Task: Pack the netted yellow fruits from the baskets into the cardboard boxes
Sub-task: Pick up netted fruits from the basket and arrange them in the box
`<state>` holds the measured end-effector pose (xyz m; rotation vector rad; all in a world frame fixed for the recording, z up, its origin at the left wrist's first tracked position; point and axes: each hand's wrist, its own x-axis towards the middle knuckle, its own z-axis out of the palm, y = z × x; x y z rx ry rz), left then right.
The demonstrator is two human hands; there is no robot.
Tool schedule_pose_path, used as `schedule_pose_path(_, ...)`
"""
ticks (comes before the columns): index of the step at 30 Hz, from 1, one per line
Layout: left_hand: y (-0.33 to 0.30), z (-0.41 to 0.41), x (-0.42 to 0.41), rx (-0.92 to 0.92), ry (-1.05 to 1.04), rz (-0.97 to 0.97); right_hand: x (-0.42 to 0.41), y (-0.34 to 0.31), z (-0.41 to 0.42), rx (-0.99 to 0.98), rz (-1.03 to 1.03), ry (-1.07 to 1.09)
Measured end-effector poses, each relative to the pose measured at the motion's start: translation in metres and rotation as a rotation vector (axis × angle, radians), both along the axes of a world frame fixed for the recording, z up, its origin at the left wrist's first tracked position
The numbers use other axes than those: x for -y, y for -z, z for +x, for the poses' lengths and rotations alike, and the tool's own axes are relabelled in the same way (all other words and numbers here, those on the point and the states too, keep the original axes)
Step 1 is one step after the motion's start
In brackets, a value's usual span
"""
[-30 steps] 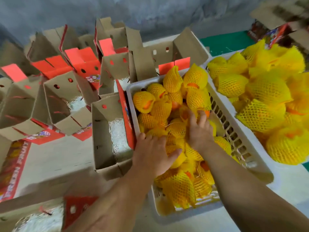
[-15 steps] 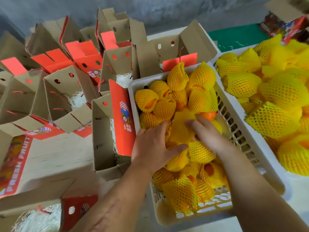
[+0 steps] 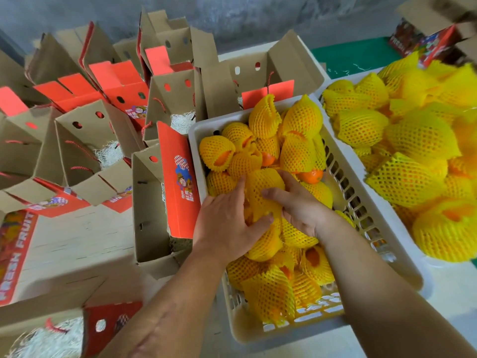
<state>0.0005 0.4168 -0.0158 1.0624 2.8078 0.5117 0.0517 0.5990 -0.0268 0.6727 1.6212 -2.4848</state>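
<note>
A pale tabletop (image 3: 449,285) carries a white slatted basket (image 3: 366,228). Left of that basket, touching it, stands an open cardboard box (image 3: 149,202); further left are more open boxes (image 3: 85,151). Right of the basket sits a second basket (image 3: 325,87).

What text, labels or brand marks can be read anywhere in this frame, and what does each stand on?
"FRESH FRUIT": white letters on the red side of the flat carton at the left edge, read along its length.
Red flap of the open box beside the white basket: cartoon picture with small print, too small to read.
Red box panels further back: printed labels, blurred.
Red box at top right: white lettering, blurred, unreadable.
</note>
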Motion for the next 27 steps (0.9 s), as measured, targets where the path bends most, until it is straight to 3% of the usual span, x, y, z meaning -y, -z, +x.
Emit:
schedule_pose_path(4,0.001,-0.002,-0.002,0.072,-0.016,0.018,-0.007,0.002,0.003,-0.093,0.05,-0.162)
schedule_pose_path(7,0.002,-0.004,0.001,0.079,-0.046,0.093,-0.001,0.001,0.006,-0.141,-0.162,-0.232)
schedule_pose_path(10,0.004,-0.003,0.003,0.047,-0.057,0.182,0.003,-0.002,0.0,-0.136,-0.378,-0.089)
schedule_pose_path(12,0.004,-0.002,0.004,0.064,-0.062,0.226,0.002,0.001,-0.007,-0.089,-0.141,0.116)
schedule_pose_path(14,0.003,-0.002,0.004,0.063,-0.056,0.211,0.001,0.008,-0.013,-0.011,0.412,0.363)
schedule_pose_path(15,0.003,-0.002,0.003,0.052,-0.053,0.191,0.001,0.012,-0.016,-0.002,0.59,0.433)
schedule_pose_path(18,0.004,-0.001,0.002,0.027,-0.041,0.151,0.001,0.025,-0.023,0.097,0.899,0.542)
schedule_pose_path(20,0.004,0.0,0.002,0.023,-0.033,0.151,-0.005,0.033,-0.022,0.245,1.166,0.476)
schedule_pose_path(23,0.003,0.0,0.003,-0.007,-0.025,0.158,-0.015,0.045,-0.014,0.297,1.324,0.286)
schedule_pose_path(27,0.001,0.001,0.003,-0.034,-0.023,0.125,-0.015,0.051,-0.014,0.201,1.319,0.301)
